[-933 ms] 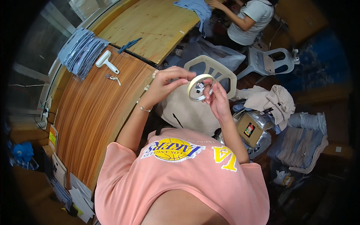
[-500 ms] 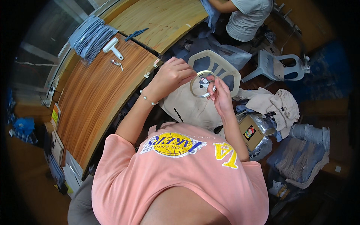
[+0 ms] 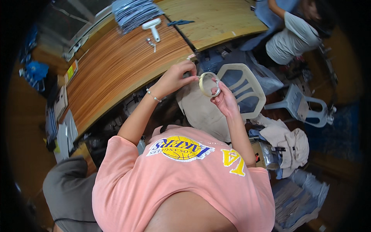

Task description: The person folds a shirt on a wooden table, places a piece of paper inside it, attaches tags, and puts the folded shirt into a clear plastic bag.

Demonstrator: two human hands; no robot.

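Observation:
My right hand (image 3: 225, 101) holds a roll of clear tape (image 3: 201, 86) by its rim, fingers reaching into the ring. Beside the roll's left edge, my left hand (image 3: 181, 75) has thumb and forefinger pinched together. A short pale bit, seemingly the tape's end, shows between those fingertips and the roll. Below both hands a beige cloth (image 3: 203, 114) lies spread across my lap.
On the wooden table (image 3: 116, 65) at left lie a white lint roller (image 3: 153, 29) and a stack of bagged blue garments (image 3: 135, 15). A plastic chair (image 3: 257, 91) stands ahead. A co-worker (image 3: 290, 44) is at far right. Beige garments (image 3: 295, 149) are piled at right.
My head view has swung, so the table and chair sit differently. My left fingertips, earlier on the roll's top edge, are now a little apart from it with the thumb showing.

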